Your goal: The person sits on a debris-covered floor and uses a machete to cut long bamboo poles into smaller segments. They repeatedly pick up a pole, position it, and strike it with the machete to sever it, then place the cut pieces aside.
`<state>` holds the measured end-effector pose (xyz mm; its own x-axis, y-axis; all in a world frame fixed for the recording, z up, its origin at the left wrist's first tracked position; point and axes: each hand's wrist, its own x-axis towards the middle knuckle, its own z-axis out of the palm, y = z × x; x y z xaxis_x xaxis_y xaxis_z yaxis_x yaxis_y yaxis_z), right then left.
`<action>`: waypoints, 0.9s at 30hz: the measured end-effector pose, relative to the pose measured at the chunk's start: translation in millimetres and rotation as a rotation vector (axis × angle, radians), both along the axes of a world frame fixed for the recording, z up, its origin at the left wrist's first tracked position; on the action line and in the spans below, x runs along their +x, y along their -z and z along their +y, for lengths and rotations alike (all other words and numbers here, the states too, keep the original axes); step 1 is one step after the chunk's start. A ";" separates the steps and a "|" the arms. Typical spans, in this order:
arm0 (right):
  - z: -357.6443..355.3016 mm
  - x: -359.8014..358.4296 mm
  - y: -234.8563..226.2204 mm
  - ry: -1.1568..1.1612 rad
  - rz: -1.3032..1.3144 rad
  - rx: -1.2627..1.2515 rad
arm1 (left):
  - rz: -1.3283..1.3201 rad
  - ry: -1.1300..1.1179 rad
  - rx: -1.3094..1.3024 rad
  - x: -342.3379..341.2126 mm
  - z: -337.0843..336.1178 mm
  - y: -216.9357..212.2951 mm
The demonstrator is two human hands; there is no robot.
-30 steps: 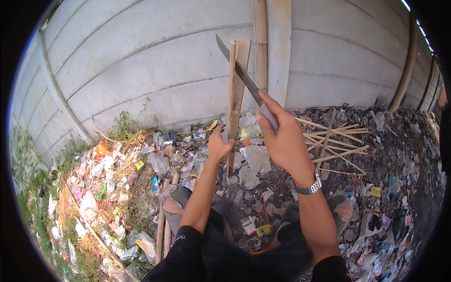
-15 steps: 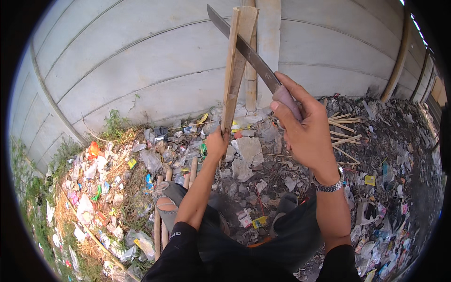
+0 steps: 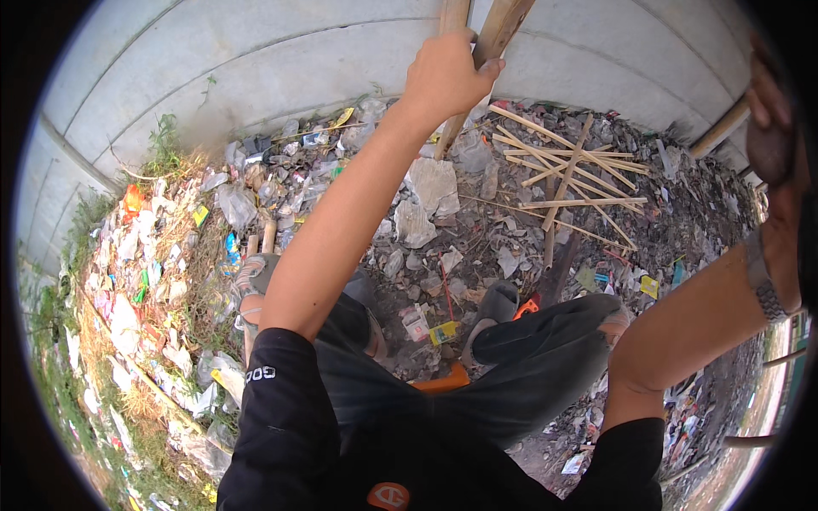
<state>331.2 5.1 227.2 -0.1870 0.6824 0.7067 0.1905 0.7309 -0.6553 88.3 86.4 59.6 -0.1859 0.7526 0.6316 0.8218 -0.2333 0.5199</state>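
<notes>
My left hand (image 3: pixel 450 78) is closed around a split bamboo piece (image 3: pixel 504 30) in front of the wall. The piece's top runs past the upper edge of the picture, and its lower part comes out beneath my fist. At the far right rim, my right hand (image 3: pixel 780 106) is raised, dim and partly cut off. The dark, blurred machete handle (image 3: pixel 769 155) shows in its grip; the blade cannot be made out. A metal watch band circles the right wrist.
A pale panel wall (image 3: pixel 324 68) rises ahead. Several thin bamboo strips (image 3: pixel 579 170) lie crossed on litter-strewn ground, right of broken slabs (image 3: pixel 432 187). A saw with an orange handle (image 3: pixel 528 307) lies by my right foot. Bamboo poles (image 3: pixel 268 237) rest beside my left knee.
My right hand has swung the machete away from the bamboo, out to the far right. My left hand has risen with the bamboo. The view has tipped downward, showing more bamboo strips.
</notes>
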 end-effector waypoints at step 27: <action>73.8 -104.1 167.5 -0.349 0.154 -0.734 | -0.457 0.058 0.038 -78.8 -53.3 33.3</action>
